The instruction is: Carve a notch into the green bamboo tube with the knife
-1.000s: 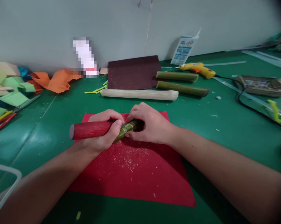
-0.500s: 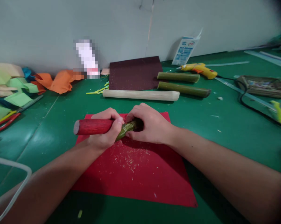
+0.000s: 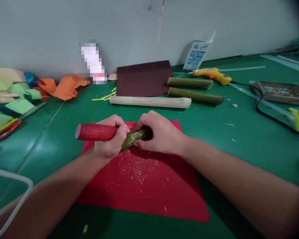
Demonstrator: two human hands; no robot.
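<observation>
My left hand (image 3: 111, 137) is closed around the thick red wooden handle of a carving knife (image 3: 96, 132). The butt of the handle points left, and only a small bit near the thumb shows beyond my grip, against the bamboo. My right hand (image 3: 161, 132) grips the dark far end of a short green bamboo piece (image 3: 132, 140), fingers on its far side and thumb on the near side. Pale scored lines cross the bamboo's skin between the hands. Under both hands lies a red sheet (image 3: 149, 186) sprinkled with fine pale shavings.
Beyond the red sheet lie a pale peeled stick (image 3: 150, 102), two green bamboo halves (image 3: 195, 95) and a dark sheet (image 3: 142, 78). A yellow glue gun (image 3: 214, 75) with a black cord and a tray (image 3: 281, 93) sit right. Red-handled scissors (image 3: 9, 131) and coloured papers (image 3: 17, 96) lie left.
My left hand has shifted slightly left with the carving knife, uncovering a little more of the scored bamboo. My right hand stays nearly still on the bamboo.
</observation>
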